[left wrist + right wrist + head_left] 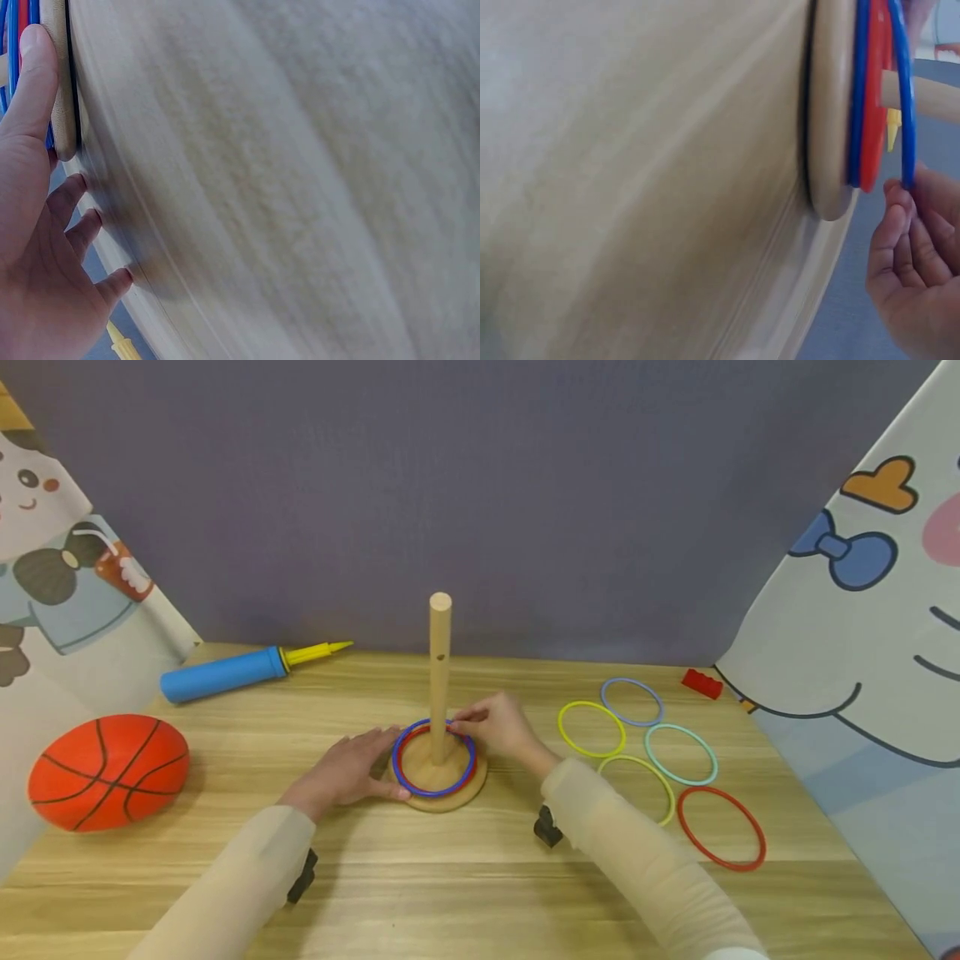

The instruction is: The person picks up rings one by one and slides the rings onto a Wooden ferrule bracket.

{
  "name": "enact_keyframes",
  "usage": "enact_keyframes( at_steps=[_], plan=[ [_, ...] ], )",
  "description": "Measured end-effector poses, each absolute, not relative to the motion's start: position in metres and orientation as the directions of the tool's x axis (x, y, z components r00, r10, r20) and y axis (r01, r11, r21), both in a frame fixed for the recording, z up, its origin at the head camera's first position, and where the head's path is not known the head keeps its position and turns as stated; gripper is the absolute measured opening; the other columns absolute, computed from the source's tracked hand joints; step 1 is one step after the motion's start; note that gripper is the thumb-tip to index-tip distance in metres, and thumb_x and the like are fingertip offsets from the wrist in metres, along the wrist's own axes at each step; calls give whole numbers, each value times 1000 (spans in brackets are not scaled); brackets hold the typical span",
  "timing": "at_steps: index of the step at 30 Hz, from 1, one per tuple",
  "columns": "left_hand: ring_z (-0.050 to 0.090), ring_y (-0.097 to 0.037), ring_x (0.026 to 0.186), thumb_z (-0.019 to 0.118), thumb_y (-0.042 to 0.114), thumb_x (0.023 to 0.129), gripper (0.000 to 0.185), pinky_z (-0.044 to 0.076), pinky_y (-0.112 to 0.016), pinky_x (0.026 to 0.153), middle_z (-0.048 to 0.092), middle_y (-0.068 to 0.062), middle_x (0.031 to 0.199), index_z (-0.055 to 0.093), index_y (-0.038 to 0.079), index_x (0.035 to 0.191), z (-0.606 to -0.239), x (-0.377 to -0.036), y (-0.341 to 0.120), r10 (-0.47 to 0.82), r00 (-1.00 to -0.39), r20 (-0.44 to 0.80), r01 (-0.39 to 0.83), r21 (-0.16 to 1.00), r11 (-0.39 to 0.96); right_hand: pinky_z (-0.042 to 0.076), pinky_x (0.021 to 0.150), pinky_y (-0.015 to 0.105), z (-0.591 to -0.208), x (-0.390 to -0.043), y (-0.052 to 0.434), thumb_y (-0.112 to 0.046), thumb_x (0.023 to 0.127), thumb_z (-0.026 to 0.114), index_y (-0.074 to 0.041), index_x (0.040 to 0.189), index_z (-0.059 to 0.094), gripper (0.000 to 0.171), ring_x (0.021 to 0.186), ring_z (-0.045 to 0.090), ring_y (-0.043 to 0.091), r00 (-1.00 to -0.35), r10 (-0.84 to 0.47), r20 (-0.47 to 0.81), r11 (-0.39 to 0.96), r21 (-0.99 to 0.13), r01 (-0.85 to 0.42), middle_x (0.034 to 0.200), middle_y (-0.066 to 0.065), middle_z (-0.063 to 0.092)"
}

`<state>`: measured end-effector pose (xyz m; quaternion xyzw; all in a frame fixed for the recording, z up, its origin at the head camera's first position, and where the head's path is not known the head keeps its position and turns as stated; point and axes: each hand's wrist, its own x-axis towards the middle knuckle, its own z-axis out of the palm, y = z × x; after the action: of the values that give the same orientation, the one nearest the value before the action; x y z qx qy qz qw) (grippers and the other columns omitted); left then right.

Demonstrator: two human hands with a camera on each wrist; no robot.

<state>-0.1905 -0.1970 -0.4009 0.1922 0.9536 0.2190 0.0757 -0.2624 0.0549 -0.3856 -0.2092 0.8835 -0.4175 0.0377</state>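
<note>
Blue ring [434, 758] lies flat round the upright peg [439, 677] on the base [450, 793], far rim pinched in my right hand [501, 724] fingers, left hand [347, 770] flat against the base's left edge.

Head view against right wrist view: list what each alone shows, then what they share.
Head view only: the orange basketball, blue air pump, five loose plastic rings and the left hand. Right wrist view only: the blue plastic ring tilted off the round wooden base, pinched by fingertips. Both: the right hand, base, wooden peg.
</note>
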Motion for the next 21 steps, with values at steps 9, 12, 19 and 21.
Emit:
enact_keyframes(
  at_steps=[9, 12, 19, 21],
  plan=[
    [36, -50, 142, 81, 56, 80, 101, 26, -73, 112, 42, -27, 154, 39, 5, 155, -401, -190, -198, 409, -911, -46, 346, 453, 822, 55, 67, 23, -392, -261, 52, -14, 87, 82, -7, 90, 81, 7, 73, 67, 10, -900, -413, 137, 618, -684, -388, 84, 1, 77],
    [35, -50, 143, 80, 56, 80, 101, 25, -73, 112, 41, -27, 154, 38, 6, 156, -400, -189, -197, 405, -912, -58, 336, 459, 822, 55, 71, 23, -393, -262, 52, -14, 87, 82, -8, 91, 81, 8, 77, 68, 11, -902, -411, 132, 630, -674, -386, 86, 1, 77],
    [34, -50, 143, 79, 58, 81, 100, 23, -73, 113, 41, -26, 155, 37, 8, 157, -400, -189, -197, 402, -913, -67, 327, 469, 821, 56, 69, 23, -394, -263, 55, -14, 88, 81, -7, 95, 81, 9, 75, 68, 11, -898, -426, 112, 630, -675, -383, 86, 1, 76],
    [34, -50, 143, 80, 58, 81, 100, 23, -73, 113, 42, -26, 155, 37, 9, 157, -400, -189, -198, 403, -913, -65, 327, 472, 818, 57, 70, 24, -393, -262, 55, -16, 89, 80, -7, 95, 80, 10, 76, 70, 12, -898, -425, 112, 622, -685, -379, 86, 1, 76]
  ],
)
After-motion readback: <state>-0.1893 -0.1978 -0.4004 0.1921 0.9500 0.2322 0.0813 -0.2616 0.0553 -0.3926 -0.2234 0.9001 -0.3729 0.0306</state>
